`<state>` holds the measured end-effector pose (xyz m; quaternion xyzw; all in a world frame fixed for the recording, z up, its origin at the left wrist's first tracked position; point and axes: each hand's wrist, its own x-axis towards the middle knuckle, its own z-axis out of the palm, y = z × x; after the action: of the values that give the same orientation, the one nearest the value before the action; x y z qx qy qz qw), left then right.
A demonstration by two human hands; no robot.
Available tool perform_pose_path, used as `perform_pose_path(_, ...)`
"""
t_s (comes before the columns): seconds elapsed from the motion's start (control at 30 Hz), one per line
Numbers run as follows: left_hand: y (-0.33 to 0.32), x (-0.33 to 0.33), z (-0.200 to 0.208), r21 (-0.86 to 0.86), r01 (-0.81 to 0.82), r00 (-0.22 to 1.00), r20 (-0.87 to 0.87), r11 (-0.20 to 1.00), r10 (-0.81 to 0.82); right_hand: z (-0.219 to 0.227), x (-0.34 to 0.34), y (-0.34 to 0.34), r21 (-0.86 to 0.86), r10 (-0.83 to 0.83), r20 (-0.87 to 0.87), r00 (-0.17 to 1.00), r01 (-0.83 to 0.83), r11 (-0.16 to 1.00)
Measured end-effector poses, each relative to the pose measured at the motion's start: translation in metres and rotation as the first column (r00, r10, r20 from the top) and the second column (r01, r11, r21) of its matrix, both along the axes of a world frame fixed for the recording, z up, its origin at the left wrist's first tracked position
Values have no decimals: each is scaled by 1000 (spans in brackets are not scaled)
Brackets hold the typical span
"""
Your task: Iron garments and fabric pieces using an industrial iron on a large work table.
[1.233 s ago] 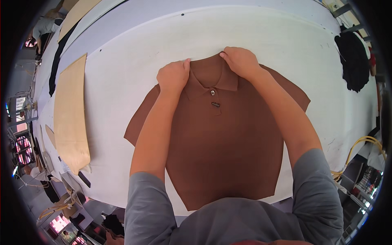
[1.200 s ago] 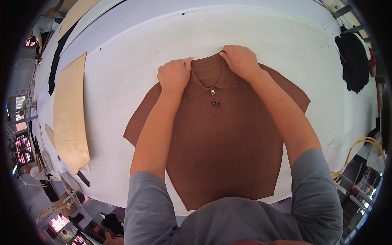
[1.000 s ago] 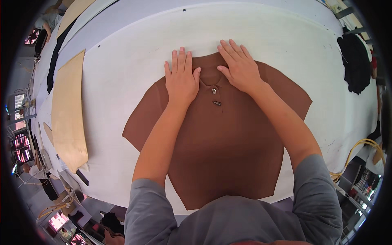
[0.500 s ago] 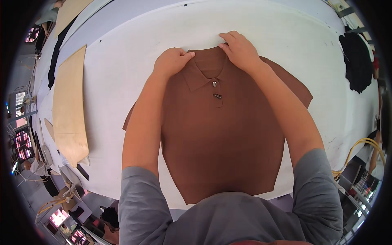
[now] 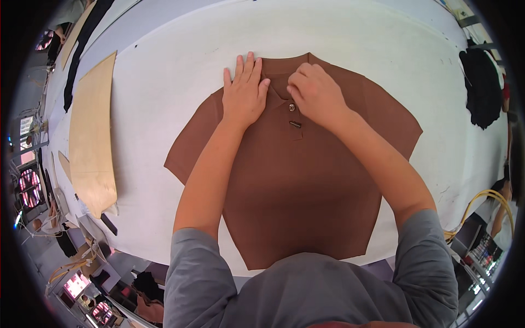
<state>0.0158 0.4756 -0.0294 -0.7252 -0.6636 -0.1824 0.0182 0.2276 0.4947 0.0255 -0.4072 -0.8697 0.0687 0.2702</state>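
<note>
- Brown shirt (image 5: 301,186) lies flat on white table (image 5: 147,109).
- Left hand (image 5: 244,99) spread, palm down, at collar (image 5: 276,98).
- Right hand (image 5: 317,94) curled over collar's other side; cannot tell whether gripping.

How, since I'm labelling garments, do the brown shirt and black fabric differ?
The brown shirt lies spread flat; the black fabric is bunched. The shirt appears larger than the black fabric. The left hand rests on the shirt, while neither hand touches the black fabric. Both are cloth.
</note>
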Motion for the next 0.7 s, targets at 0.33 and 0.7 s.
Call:
perform_pose_path(0.33, -7, 12, -10, 61, -57, 984, -166, 997, 66, -15, -9, -18, -262, 45, 302, 952, 38, 964)
perform_pose_path(0.7, 6, 66, 87, -671, 23, 997, -42, 741, -68, -42, 37, 22, 85, -142, 193, 971, 128, 988)
